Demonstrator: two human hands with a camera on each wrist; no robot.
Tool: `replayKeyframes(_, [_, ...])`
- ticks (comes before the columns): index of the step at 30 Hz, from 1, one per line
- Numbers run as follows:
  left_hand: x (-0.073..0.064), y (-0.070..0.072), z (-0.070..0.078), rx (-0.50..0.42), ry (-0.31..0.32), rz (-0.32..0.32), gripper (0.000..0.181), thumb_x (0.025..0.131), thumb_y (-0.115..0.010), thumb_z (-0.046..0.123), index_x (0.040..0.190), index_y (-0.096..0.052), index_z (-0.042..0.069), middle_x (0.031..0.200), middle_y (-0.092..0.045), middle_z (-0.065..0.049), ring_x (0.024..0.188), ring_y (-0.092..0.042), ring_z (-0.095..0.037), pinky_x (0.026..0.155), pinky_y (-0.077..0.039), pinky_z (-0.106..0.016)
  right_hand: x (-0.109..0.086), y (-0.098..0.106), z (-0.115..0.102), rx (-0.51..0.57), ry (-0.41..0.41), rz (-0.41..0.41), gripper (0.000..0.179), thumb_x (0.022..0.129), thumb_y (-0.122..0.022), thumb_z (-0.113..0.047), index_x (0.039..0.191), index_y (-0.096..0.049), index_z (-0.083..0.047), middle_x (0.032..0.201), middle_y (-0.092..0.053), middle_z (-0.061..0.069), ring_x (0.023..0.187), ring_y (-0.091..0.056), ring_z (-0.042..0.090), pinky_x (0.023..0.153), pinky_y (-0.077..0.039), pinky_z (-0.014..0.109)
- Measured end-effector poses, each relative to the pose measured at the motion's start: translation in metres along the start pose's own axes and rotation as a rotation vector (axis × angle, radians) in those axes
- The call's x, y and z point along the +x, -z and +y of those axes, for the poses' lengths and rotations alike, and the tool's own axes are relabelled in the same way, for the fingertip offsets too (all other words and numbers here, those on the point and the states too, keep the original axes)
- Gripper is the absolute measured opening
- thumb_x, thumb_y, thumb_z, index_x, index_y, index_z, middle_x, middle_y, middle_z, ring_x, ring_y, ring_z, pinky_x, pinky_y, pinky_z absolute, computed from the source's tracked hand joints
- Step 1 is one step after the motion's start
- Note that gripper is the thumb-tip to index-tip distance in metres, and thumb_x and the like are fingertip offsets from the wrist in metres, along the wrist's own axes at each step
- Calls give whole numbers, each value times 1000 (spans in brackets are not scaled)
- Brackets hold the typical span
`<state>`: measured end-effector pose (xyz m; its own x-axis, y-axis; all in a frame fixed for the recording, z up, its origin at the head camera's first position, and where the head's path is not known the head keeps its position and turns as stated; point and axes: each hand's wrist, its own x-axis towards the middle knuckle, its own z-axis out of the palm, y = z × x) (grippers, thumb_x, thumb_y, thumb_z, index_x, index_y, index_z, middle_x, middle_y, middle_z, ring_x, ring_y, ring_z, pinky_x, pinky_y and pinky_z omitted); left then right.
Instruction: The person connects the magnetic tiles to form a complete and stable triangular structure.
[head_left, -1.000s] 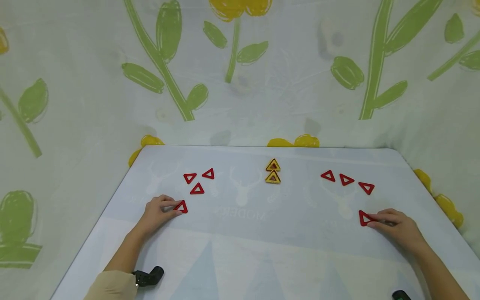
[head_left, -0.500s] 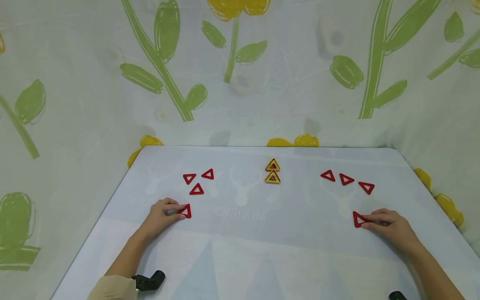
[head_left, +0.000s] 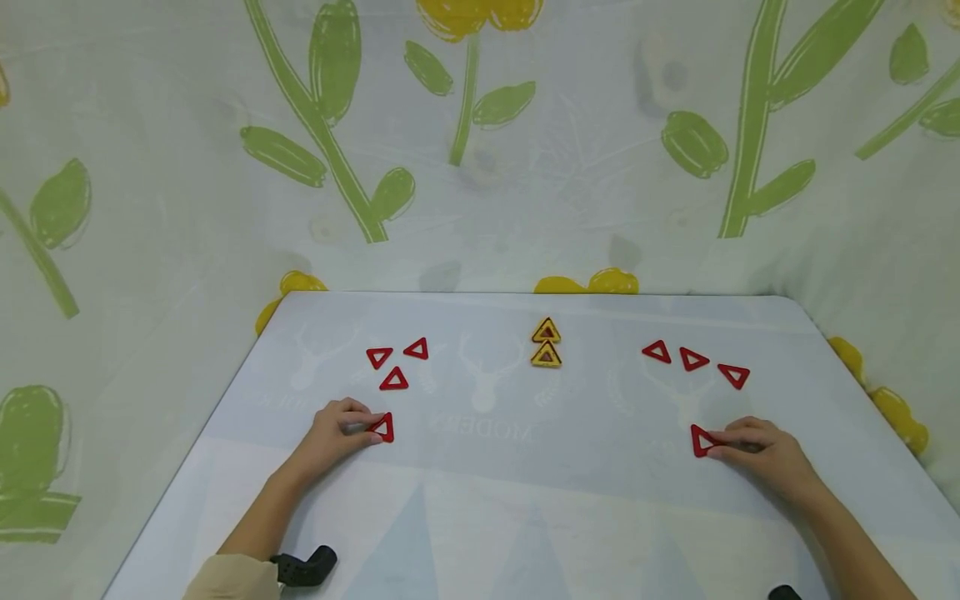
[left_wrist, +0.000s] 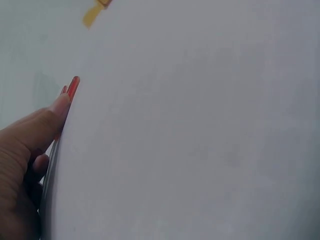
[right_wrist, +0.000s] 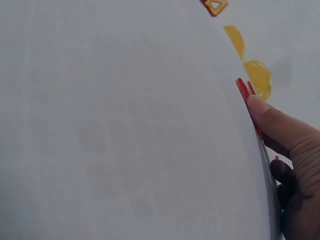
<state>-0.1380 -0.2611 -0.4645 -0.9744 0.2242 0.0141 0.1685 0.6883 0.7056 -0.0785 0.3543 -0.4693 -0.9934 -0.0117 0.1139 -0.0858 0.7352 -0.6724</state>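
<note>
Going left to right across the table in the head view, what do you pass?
Left hand → its red triangle → three red triangles → yellow triangles → three more red triangles → right hand.

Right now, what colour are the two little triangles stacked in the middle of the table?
Yellow with dark red centres, best seen in the head view.

Table (head_left: 480, 517): pale grey-blue cloth with faint deer prints, rounded far corners. Lying flat on it: three red triangles (head_left: 396, 363) at 10 o'clock, three more red triangles (head_left: 693, 360) at 2 o'clock, two yellow triangles (head_left: 546, 343) touching at 12. One red triangle (head_left: 384, 427) at 9 and another red triangle (head_left: 701, 440) at 3, each with a hand on it.
</note>
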Motion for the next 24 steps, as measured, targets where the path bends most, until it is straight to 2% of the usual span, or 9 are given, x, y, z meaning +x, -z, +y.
replayKeyframes(11, [2, -10, 7, 11, -58, -9, 32, 79, -76, 23, 109, -73, 11, 101, -58, 2, 102, -45, -20, 81, -42, -38, 3, -11, -12, 0, 44, -11, 27, 78, -78, -22, 100, -75, -7, 91, -56, -13, 85, -43, -9, 70, -38, 8])
replayKeyframes(18, [4, -16, 14, -13, -93, -23, 32, 78, -77, 22, 108, -73, 11, 99, -57, 3, 99, -43, -17, 80, -40, -34, 6, -20, -16, 18, 104, 16, 24, 74, -80, -18, 95, -76, -8, 90, -58, -14, 86, -43, -9, 70, -38, 8])
replayKeyframes(24, [3, -22, 16, -5, -121, -19, 31, 78, -77, 21, 108, -73, 11, 98, -57, 4, 98, -43, -15, 79, -41, -32, 6, -26, -23, 40, 96, -9, 24, 75, -80, -20, 96, -77, -9, 89, -59, -10, 85, -44, -6, 70, -39, 10])
